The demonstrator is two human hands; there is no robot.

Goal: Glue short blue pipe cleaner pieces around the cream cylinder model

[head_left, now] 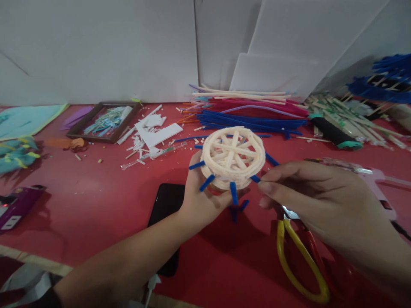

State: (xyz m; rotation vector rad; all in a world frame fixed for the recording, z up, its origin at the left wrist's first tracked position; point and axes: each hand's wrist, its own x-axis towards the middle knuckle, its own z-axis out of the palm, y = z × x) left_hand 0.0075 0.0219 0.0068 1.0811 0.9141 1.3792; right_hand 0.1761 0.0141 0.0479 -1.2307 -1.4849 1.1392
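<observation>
My left hand (205, 201) holds up a cream wheel (236, 149) made of fuzzy pipe cleaners, with two stacked rings and crossing spokes. Short blue pipe cleaner pieces (233, 193) stick out around its rim. The left fingers curl around the wheel's underside and are partly hidden. At the wheel's right side, my right hand (298, 192) pinches the end of one blue piece (256, 179) between thumb and forefinger. Beneath the right hand lies a pair of scissors (300, 261) with yellow and red handles.
A black phone (165, 201) lies under my left arm. Bundles of blue pipe cleaners (250, 122) and white foam scraps (160, 134) sit toward the wall. A brown frame (105, 139) holds clippings at left. A glue gun (374, 182) is at right, beside a black roll (335, 132).
</observation>
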